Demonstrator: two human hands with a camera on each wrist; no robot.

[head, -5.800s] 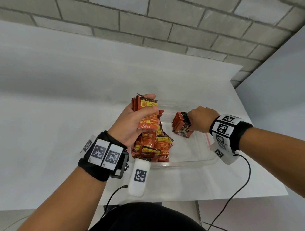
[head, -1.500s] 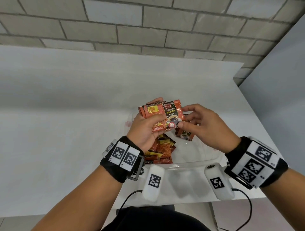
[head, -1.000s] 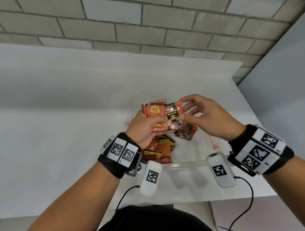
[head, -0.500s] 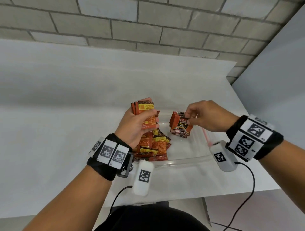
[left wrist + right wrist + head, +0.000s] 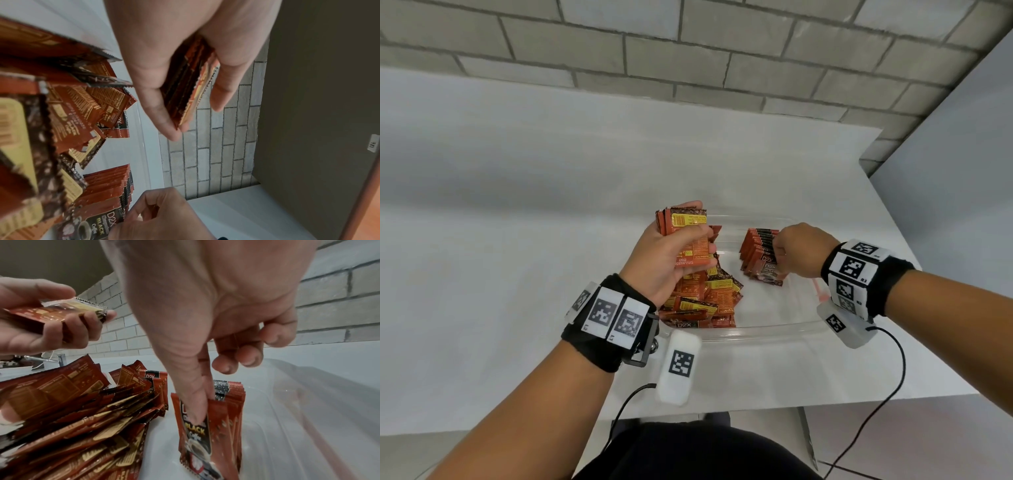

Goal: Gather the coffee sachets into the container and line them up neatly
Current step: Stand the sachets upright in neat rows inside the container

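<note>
**Head view: one sachet going into the row, a handful waiting**

Head camera, reading left to right: the left hand (image 5: 671, 255) is raised above the near-left part of the clear container (image 5: 763, 334), fingers and thumb wrapped round a small stack of sachets (image 5: 688, 240) held on edge. Beneath it a loose heap of sachets (image 5: 705, 296) lies jumbled in the container's left half on the white table (image 5: 517, 274). Further right stands the upright row (image 5: 758, 248), sachets packed face to face, its line running away from the person. The right hand (image 5: 798, 250) is directly over that row's near end, thumb and forefinger pinching the front sachet (image 5: 197, 431); its other fingers curl clear. Whether that sachet already rests on the floor of the container is hard to tell. The right hand is the nearer one to the row; the next sachet probably must come rightward from the left hand's stack.
</note>
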